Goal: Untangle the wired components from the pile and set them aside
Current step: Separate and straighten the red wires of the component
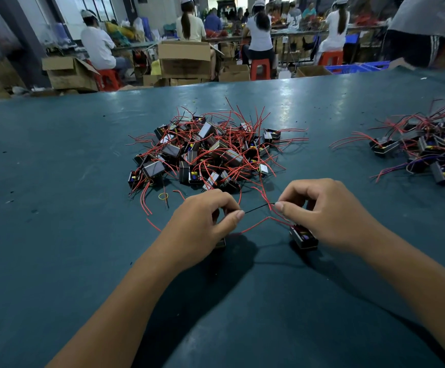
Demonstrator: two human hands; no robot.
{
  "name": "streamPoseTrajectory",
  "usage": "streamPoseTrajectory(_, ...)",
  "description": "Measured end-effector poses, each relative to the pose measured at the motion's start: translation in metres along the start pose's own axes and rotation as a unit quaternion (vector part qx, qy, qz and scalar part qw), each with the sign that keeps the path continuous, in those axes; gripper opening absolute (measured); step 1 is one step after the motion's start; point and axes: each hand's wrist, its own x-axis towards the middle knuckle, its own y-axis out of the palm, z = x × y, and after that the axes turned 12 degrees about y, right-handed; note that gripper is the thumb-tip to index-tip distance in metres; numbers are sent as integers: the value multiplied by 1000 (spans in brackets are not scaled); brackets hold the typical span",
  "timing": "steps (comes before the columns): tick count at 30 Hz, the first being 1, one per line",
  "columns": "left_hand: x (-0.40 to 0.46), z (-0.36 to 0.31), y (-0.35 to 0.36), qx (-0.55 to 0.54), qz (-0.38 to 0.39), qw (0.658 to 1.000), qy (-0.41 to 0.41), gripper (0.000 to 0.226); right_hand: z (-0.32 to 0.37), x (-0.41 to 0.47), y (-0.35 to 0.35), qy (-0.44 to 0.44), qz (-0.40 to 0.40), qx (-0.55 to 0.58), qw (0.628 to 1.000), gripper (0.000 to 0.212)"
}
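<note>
Left hand [202, 216]: fingers curled, thumb and forefinger pinching one end of a thin black wire [258, 207]. Right hand [322, 208]: fingers curled, pinching the other end, with a wired component [304, 237] directly beneath it. Tangled pile [205, 152] lies on the bench [56, 181] just beyond both hands. Second heap [428, 150] sits far right.

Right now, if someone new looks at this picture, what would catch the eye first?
First, the tangled pile of small black components with red wires in the middle of the green table. Next, the left hand and right hand near the camera, pinching a thin black wire between them, one component under the right hand. A second heap lies at the far right.
</note>
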Motion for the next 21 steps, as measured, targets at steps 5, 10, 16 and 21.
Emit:
streamPoseTrajectory(5,-1,7,-21,-23,-4,1000,-20,19,-2,4,-24,-4,51,-58,997,35)
streamPoseTrajectory(10,-9,19,-39,5,181,982,-54,29,-1,-1,-46,-46,230,-223,946,58)
streamPoseTrajectory(16,-11,25,-40,60,237,965,-94,29,-5,-3,-42,-36,294,-244,924,44)
streamPoseTrajectory(21,-9,24,-36,35,182,979,-89,26,-13,0,-34,-50,256,-257,930,28)
